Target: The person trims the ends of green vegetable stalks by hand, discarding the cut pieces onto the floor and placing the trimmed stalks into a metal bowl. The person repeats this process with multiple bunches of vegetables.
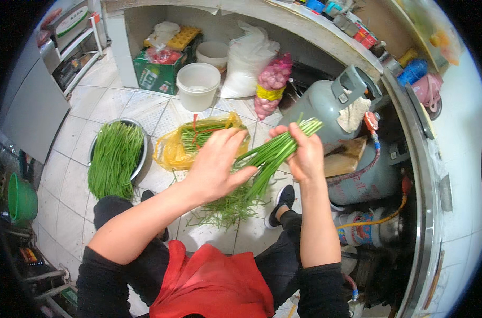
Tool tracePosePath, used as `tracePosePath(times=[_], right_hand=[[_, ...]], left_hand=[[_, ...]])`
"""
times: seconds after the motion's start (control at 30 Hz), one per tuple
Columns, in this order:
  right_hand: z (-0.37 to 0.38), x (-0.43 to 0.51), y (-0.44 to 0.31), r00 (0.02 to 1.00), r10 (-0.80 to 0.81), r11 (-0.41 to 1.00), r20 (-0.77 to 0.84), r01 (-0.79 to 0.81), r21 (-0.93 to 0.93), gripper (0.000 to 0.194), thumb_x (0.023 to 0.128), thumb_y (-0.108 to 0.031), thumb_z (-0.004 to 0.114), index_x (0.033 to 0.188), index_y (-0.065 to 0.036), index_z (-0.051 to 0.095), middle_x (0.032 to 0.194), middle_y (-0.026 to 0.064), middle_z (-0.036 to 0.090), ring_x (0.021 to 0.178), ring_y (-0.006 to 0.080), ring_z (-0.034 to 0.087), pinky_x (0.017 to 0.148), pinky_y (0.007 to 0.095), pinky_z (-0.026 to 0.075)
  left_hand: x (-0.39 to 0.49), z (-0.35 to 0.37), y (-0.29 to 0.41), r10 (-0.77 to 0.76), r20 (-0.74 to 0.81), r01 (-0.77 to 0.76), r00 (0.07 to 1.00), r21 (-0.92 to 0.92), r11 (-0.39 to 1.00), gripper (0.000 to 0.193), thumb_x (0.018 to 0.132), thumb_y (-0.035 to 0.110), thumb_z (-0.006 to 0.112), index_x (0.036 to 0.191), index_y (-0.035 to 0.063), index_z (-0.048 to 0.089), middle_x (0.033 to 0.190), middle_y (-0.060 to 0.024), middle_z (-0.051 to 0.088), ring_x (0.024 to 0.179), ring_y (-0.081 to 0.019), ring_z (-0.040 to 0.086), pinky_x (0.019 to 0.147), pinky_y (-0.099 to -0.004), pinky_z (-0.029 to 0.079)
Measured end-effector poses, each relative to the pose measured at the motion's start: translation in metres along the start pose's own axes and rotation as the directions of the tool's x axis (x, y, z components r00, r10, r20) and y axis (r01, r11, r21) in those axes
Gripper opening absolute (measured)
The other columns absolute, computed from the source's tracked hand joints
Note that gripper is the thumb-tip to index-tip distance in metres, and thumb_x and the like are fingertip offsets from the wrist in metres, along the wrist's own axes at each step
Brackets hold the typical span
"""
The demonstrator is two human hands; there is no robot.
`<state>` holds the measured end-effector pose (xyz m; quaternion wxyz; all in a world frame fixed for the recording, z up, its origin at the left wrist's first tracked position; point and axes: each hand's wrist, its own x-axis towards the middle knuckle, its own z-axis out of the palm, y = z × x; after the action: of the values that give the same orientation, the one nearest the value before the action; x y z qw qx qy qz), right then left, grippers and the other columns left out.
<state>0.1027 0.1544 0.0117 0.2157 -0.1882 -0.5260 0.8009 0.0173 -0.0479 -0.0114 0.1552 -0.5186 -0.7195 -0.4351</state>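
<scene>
My right hand (304, 153) grips a bunch of green garlic chives (271, 153) near its pale stem ends, with the leaves hanging down to the left. My left hand (221, 163) is spread apart from the bunch, a little left of its leaf tips, and holds nothing that I can see. Beyond it, an open yellow plastic bag (171, 149) on the floor holds more chives (197, 137) with red ties. A thick heap of chives (115, 159) lies across a metal basin (144, 153) at the left. Loose green trimmings (229, 208) are scattered on the tiles between my feet.
A white plastic bucket (198, 87), a white sack (247, 63) and a pink net bag of garlic (271, 87) stand at the back. Grey gas cylinders (316, 103) with hoses are close on the right, under a counter. A green basin (22, 198) is at far left.
</scene>
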Motion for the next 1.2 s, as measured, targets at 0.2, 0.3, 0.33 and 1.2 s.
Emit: tracePosePath(times=[0.2,0.3,0.33,1.2], right_hand=[[0.034,-0.01,0.021,0.989,0.077,0.997,0.13,-0.078,0.005,0.028,0.099,-0.018,0.053,0.099,0.009,0.062,0.094,0.0187,0.068,0.082,0.0262,0.068,0.076,0.038,0.057],[0.036,-0.009,0.027,0.986,0.023,0.997,0.162,-0.01,-0.081,0.033,0.095,-0.019,0.06,0.116,0.006,0.056,0.106,0.015,0.065,0.093,0.0205,0.064,0.083,0.0341,0.052],[0.04,-0.011,0.033,0.988,0.011,0.996,0.155,0.004,-0.091,0.035,0.094,-0.019,0.063,0.118,0.005,0.055,0.108,0.0131,0.064,0.096,0.0181,0.063,0.084,0.0324,0.05],[0.066,-0.03,0.052,0.912,0.171,0.916,0.373,-0.007,-0.402,0.022,0.095,-0.009,0.059,0.115,-0.002,0.053,0.091,0.0062,0.067,0.058,0.0079,0.056,0.049,0.0208,0.044]], left_hand=[[-0.003,0.031,-0.007,-0.397,0.548,0.677,0.736,-0.603,0.422,0.045,0.079,0.012,0.072,0.112,-0.0062,0.047,0.09,-0.0144,0.063,0.074,-0.0234,0.065,0.072,-0.0347,0.053],[-0.001,0.028,-0.013,-0.414,0.656,0.767,0.631,-0.606,0.209,0.027,0.087,0.003,0.064,0.11,-0.0023,0.05,0.085,-0.0055,0.063,0.065,-0.0125,0.062,0.063,-0.0269,0.051],[0.002,0.028,-0.013,-0.449,0.605,0.745,0.658,-0.611,0.268,0.027,0.087,0.002,0.062,0.111,-0.0018,0.051,0.085,-0.006,0.063,0.067,-0.013,0.062,0.064,-0.0276,0.051],[0.016,-0.03,-0.018,-0.345,-0.053,0.314,0.937,-0.298,0.901,0.022,0.078,0.007,0.075,0.097,-0.0008,0.068,0.079,-0.0061,0.06,0.06,-0.0111,0.059,0.055,-0.0265,0.048]])
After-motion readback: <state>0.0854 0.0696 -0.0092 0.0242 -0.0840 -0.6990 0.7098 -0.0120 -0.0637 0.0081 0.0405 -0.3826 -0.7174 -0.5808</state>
